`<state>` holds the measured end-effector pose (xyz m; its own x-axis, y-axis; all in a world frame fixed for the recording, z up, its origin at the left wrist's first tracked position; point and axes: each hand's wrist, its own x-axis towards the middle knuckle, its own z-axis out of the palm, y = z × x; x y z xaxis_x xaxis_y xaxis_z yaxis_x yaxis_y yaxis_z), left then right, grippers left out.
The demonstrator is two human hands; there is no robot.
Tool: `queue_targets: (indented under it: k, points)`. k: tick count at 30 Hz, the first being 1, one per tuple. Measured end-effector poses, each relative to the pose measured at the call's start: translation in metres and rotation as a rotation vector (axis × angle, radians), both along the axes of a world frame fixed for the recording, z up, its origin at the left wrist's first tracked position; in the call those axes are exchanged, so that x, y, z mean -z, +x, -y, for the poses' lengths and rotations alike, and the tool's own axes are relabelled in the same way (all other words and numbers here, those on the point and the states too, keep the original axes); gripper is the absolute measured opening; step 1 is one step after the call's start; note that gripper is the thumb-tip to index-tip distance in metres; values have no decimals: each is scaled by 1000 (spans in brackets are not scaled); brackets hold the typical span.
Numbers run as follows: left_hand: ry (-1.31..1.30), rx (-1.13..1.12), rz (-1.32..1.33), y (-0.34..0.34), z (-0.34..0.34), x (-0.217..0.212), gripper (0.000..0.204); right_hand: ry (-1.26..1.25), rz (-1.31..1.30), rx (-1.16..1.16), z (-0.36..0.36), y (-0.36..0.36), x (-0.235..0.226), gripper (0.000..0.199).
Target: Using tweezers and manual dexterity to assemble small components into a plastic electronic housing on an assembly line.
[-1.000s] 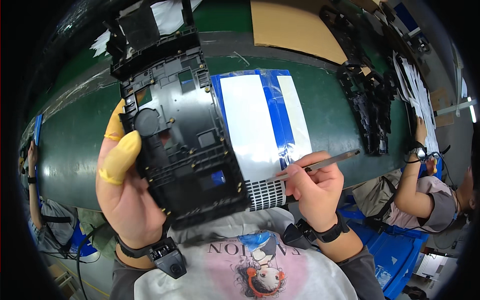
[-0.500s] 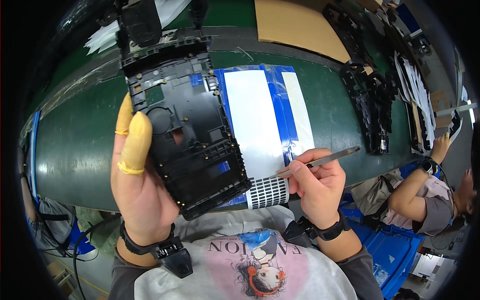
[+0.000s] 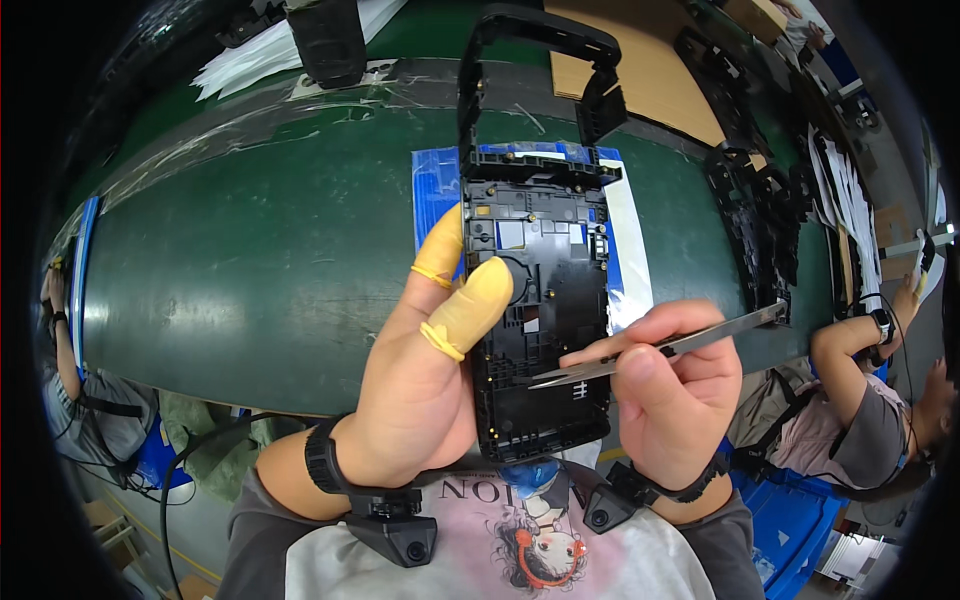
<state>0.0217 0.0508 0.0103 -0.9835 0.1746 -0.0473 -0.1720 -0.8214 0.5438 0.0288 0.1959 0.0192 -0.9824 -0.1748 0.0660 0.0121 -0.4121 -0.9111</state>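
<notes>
Head view: the left hand (image 3: 415, 385) is gripping a black plastic frame (image 3: 560, 290) by its left side, thumb lying over the front. Yellow finger covers (image 3: 480, 295) are capping the thumb and another finger. The frame is hanging over the table's near edge, bottom end poking out past it toward the wearer's shirt (image 3: 450, 550), and its big open loop is pointing at the far edge.

The right hand (image 3: 680, 385) is pinching metal tweezers (image 3: 735, 328), fingers closed around the middle. The tips are hovering over or resting on the lower part of the frame, honestly can't tell which.

Behind the frame, a blue sheet (image 3: 433, 185) is lying on the table (image 3: 250, 270), with a white strip (image 3: 628, 225) showing along its right side. Some black plastic parts (image 3: 760, 230) are sitting near the right end, next to a bunch of white sheets (image 3: 845, 190). Cardboard (image 3: 640, 95) is lying toward the far edge, and a dark boxy thing (image 3: 328, 45) is standing toward the far left corner, by some loose papers (image 3: 255, 60). One co-worker (image 3: 850, 370) is sitting off the right end, another (image 3: 100, 420) off the left.
</notes>
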Motion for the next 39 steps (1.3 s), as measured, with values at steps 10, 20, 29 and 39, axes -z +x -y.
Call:
queue_targets:
  k: [10, 20, 29, 39]
  points:
    - [-15, -38, -17, 2, 2, -1, 44, 45, -55, 8, 3, -1, 3, 14]
    - [-8, -51, -37, 2, 2, -1, 43, 87, -18, 23, 6, -1, 0, 13]
    - [-358, -139, -130, 9, 5, 9, 87, 181, 7, 70, 8, -2, -3, 11]
    - [-179, -348, -74, 6, 34, 2, 78, 269, 128, 219, -26, 2, 32, 12]
